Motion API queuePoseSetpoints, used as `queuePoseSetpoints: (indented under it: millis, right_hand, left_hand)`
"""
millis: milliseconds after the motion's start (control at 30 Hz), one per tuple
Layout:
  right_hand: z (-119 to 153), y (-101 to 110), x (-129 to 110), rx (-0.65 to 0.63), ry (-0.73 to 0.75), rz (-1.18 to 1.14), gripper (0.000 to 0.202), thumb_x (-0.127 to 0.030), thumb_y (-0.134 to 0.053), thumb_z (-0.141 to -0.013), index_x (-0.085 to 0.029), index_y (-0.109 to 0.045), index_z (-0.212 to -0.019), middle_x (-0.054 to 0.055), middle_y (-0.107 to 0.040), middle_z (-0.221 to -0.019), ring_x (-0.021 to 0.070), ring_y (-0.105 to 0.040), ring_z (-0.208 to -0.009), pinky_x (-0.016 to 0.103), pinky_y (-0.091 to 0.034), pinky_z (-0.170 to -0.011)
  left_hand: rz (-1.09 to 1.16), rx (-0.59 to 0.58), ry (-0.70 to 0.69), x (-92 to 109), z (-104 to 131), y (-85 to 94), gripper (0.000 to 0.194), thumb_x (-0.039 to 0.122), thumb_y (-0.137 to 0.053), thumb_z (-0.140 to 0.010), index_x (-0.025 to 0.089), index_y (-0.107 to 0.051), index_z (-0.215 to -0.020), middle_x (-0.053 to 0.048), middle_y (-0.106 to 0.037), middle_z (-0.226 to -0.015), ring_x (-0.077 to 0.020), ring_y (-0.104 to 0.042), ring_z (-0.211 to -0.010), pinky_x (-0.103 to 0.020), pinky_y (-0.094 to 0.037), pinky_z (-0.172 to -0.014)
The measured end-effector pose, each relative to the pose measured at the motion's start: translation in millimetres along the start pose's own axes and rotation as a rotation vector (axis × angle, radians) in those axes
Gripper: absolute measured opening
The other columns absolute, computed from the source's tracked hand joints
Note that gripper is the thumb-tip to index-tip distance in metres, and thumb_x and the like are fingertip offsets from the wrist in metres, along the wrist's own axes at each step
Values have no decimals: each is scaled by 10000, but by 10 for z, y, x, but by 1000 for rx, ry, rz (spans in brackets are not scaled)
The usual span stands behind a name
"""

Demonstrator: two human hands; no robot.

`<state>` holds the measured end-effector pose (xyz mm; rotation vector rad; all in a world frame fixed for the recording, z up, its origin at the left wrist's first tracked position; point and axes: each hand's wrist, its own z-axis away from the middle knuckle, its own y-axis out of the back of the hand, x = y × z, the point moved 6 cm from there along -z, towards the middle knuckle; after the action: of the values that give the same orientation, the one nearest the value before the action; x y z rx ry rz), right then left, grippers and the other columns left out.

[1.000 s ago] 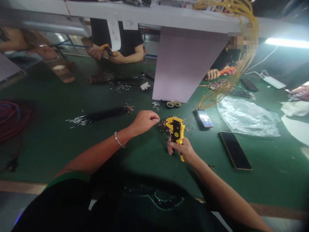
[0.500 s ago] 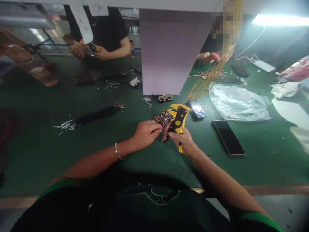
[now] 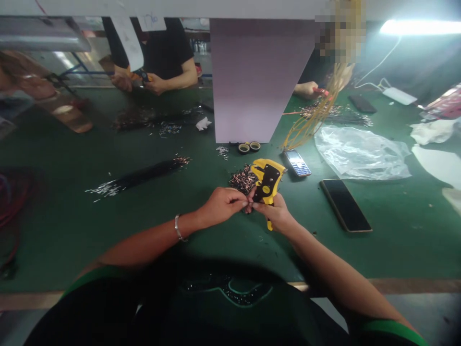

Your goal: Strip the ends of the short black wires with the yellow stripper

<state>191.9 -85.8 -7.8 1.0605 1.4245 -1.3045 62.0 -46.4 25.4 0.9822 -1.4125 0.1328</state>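
My right hand [image 3: 279,211] is wrapped round a yellow and black wire stripper [image 3: 268,180], its jaws pointing up and to the left. Thumb and fingertips of my left hand [image 3: 225,206] are pinched together, almost meeting my right fingertips. Whatever lies in that pinch is too small to make out. Just beyond the fingertips is a heap of short black and copper-coloured wire pieces [image 3: 242,179], partly covered by the stripper. To the left lies a bundle of black wires [image 3: 144,177], with pale ends on one side and copper ends on the other.
Two tape rolls [image 3: 249,147] sit by a pale upright panel [image 3: 255,81]. A keypad phone [image 3: 297,163], a smartphone [image 3: 345,205] and a clear plastic bag [image 3: 360,151] lie to the right. Yellow wires [image 3: 317,117] hang down behind. Co-workers' hands [image 3: 156,84] work across the table.
My left hand has moved slightly right, bringing its pinched fingertips closer to my right hand. The stripper stays in my right hand. The whole view has shifted slightly.
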Motion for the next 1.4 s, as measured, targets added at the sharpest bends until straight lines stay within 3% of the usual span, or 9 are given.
queuePoseSetpoints:
  millis: [200,433,600,800,1133,1267,1400]
  right_hand:
    - [-16,14,10,-9,-13,-50,225,-293,-767,-697,-196,-604,-819,-8,-605,-685,181,-594,-615,366,-504,-650]
    - [13,10,149,-129,-98,-136,321,-266,-807,-652,-183,-637,-911,14,-634,-776,197,-619,-695,386,-518,-707]
    - [39,-76,193,-222,-162,-183,338,-265,-823,-643,-176,-651,-920,27,-659,-792,202,-642,-721,390,-519,-737]
    - [53,-143,137,-241,-195,-221,342,-246,-828,-634,-173,-654,-919,26,-665,-795,206,-656,-732,398,-528,-749]
    - [55,-127,151,-189,-143,-151,303,-273,-812,-661,-169,-664,-904,30,-669,-803,197,-649,-720,356,-510,-722]
    - [43,-112,181,-173,-131,-149,284,-251,-796,-670,-165,-672,-911,29,-670,-802,197,-652,-714,353,-511,-717]
    - [31,-95,223,-164,-97,-153,276,-221,-773,-679,-170,-677,-933,29,-675,-821,198,-657,-714,358,-513,-721]
  left_hand:
    - [157,86,189,-172,-4,128,136,196,-612,-796,163,-729,-735,6,-665,-605,-87,-562,-537,-212,-443,-534]
    - [146,326,187,-108,-3,561,122,283,-675,-771,189,-747,-741,12,-650,-576,-86,-497,-528,-227,-394,-498]
    - [188,431,186,-153,22,688,125,299,-692,-769,202,-769,-790,2,-677,-631,-79,-463,-501,-238,-356,-453]
    - [190,484,191,-169,28,668,113,288,-709,-773,212,-780,-818,0,-697,-653,-78,-470,-489,-236,-385,-455]
    - [32,504,170,-103,55,525,158,257,-625,-850,186,-765,-832,-3,-748,-714,-112,-633,-636,-223,-506,-594]
    - [55,449,155,-74,51,441,173,190,-606,-821,165,-770,-873,-24,-767,-766,-118,-659,-680,-229,-529,-643]
    - [117,358,175,-92,44,368,195,192,-578,-825,166,-768,-860,-21,-750,-715,-97,-610,-597,-214,-493,-561]
